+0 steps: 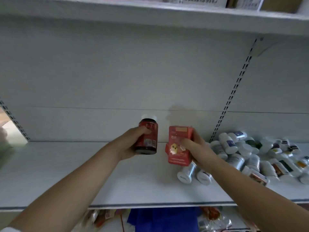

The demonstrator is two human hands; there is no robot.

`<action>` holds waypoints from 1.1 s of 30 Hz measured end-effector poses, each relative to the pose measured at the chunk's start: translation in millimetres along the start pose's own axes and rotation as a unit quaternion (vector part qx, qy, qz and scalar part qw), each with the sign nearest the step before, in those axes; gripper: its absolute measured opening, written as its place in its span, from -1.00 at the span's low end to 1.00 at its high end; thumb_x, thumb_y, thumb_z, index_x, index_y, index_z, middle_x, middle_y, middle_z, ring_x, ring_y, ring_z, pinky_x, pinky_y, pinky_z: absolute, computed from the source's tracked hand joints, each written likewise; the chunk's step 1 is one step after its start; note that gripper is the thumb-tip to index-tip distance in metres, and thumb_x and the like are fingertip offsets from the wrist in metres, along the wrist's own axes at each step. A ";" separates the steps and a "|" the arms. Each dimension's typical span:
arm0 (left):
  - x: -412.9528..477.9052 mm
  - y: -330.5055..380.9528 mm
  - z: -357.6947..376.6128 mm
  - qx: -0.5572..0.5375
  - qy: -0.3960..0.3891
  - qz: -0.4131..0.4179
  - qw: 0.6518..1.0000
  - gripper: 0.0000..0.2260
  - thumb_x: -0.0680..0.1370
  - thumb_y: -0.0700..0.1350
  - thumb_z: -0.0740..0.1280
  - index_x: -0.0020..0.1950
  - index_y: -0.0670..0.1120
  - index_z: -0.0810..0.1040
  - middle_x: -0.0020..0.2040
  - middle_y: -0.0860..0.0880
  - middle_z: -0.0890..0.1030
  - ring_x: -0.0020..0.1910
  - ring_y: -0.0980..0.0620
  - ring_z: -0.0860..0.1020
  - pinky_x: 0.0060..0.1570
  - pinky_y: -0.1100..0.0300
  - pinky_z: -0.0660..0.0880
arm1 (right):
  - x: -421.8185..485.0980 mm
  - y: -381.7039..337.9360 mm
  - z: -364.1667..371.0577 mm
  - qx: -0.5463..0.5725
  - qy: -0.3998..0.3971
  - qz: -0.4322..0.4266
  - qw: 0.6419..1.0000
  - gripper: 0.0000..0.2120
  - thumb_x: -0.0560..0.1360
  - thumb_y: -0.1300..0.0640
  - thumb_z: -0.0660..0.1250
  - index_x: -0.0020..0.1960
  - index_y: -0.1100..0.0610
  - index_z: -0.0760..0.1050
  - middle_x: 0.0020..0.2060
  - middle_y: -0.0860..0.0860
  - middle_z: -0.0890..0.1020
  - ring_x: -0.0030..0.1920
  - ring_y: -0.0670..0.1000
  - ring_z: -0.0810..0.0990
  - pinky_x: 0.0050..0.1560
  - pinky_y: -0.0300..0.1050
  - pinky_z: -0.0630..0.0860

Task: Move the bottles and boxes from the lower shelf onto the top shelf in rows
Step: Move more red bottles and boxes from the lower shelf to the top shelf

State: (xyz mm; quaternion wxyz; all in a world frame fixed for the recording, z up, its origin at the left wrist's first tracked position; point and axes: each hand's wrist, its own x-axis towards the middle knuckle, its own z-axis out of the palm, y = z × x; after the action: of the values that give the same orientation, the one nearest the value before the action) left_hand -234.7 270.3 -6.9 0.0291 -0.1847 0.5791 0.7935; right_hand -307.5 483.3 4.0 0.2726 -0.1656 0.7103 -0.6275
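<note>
My left hand (132, 143) grips a dark bottle (148, 136) with a red label and a white cap, held upright above the white shelf (66, 173). Just to its right, my right hand (196, 148) holds a red box (178, 144) with a yellow cartoon figure on its front, thumb across the face, also above the shelf. Both items are close to the shelf's back wall. Below the shelf's front edge, part of the lower shelf shows loose packets (107, 216) and a blue item (163, 218).
A heap of white bottles (250, 153) lies on its side on the right part of the shelf; two of them (194, 174) lie under my right wrist. A slotted upright (234, 91) runs up the back wall. Boxes (200, 0) stand on the shelf above.
</note>
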 end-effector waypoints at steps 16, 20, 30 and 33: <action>-274.5 128.5 125.9 0.137 0.012 0.301 0.944 -0.54 0.15 0.11 0.45 -0.02 -0.04 0.55 -0.29 0.04 0.68 -0.31 0.10 0.67 -0.34 0.25 0.56 | -228.7 -200.9 -14.2 0.156 -0.132 -0.120 0.972 -0.29 0.13 0.03 0.53 0.24 0.19 0.49 -0.01 0.19 0.70 -0.04 0.20 0.71 -0.11 0.11 0.65; -289.6 172.0 127.4 0.152 0.028 0.368 0.917 -0.61 0.20 0.11 0.44 -0.04 -0.02 0.60 -0.26 0.06 0.68 -0.28 0.13 0.66 -0.31 0.25 0.57 | -230.5 -246.9 -7.0 0.159 -0.117 -0.169 0.965 -0.61 0.28 0.05 0.25 0.08 0.13 0.51 -0.28 0.07 0.69 -0.28 0.04 0.68 -0.20 0.02 0.66; -263.4 269.1 35.9 0.197 0.081 0.391 0.895 -0.46 0.22 0.08 0.59 0.14 -0.06 0.61 -0.01 -0.03 0.71 0.02 0.01 0.67 -0.07 0.18 0.61 | -153.4 -318.0 36.5 0.009 -0.126 -0.293 0.948 -0.75 0.47 0.23 0.37 0.14 0.07 0.51 -0.06 0.02 0.72 -0.01 0.05 0.70 0.07 0.01 0.63; -250.4 288.4 0.1 0.217 0.107 0.371 0.896 -0.57 0.21 -0.04 0.59 0.05 -0.03 0.65 -0.03 -0.03 0.72 0.01 0.02 0.67 -0.04 0.18 0.60 | -119.0 -333.4 60.4 -0.058 -0.110 -0.299 0.946 -0.57 0.39 0.24 0.48 0.21 0.13 0.45 0.06 0.10 0.68 0.07 0.09 0.68 0.21 0.08 0.55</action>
State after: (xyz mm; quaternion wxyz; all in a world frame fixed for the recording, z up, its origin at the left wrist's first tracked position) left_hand -76.8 217.9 336.9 -0.2903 -0.0292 0.7633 0.5765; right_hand -212.4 451.1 348.8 0.1388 -0.4540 0.6291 -0.6155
